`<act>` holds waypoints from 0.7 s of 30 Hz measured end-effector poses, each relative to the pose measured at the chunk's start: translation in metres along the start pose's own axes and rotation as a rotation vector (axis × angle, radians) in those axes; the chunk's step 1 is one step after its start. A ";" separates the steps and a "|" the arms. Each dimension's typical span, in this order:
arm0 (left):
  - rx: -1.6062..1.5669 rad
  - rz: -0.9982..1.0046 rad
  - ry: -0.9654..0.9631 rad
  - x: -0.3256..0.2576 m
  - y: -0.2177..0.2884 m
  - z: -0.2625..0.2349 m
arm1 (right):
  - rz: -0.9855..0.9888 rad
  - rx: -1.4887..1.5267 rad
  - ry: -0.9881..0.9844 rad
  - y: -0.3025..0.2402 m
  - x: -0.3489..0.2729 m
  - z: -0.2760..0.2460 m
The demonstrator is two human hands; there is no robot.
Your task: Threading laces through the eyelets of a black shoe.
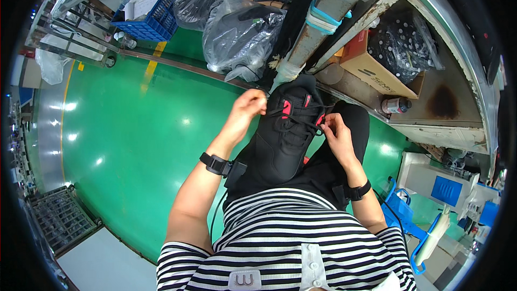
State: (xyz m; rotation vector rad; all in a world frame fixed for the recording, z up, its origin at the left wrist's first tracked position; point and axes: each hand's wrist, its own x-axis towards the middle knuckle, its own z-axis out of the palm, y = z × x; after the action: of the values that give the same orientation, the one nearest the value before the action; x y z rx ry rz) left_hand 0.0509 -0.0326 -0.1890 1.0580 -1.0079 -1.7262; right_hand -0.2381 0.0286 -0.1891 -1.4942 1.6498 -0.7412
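Note:
A black sneaker (288, 134) with red accents and black shoelaces (301, 124) rests on my lap, its toe toward my body. Beside its red-edged eyelets, my right hand (338, 132) pinches a shoelace between thumb and fingers. My left hand (249, 105) is closed at the other side of the shoe, a little apart from it. A thin dark strand seems to reach toward those fingers, but what they hold is too small to make out.
Beyond the shoe stands a rusty metal table leg (315, 27). Plastic bags (242, 37) and a blue crate (153, 21) lie at the far left. A shelf at right holds a cardboard box (371, 67) and a small bottle (396, 105). A grated cart (64, 218) stands lower left.

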 end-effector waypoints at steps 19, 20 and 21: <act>0.965 0.702 -0.530 -0.113 0.065 0.209 | 0.170 1.451 0.210 -0.002 -0.076 -0.022; 1.024 0.822 -0.518 -0.122 0.069 0.222 | 0.166 1.499 0.209 -0.001 -0.086 -0.022; 1.097 0.924 -0.508 -0.130 0.070 0.233 | 0.159 1.531 0.192 -0.001 -0.096 -0.022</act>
State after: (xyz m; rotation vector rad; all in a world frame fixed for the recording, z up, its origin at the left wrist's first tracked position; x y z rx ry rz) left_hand -0.1121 0.1126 -0.0195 0.5070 -2.4243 -0.5823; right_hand -0.2551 0.1218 -0.1610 -0.1811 0.7671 -1.5451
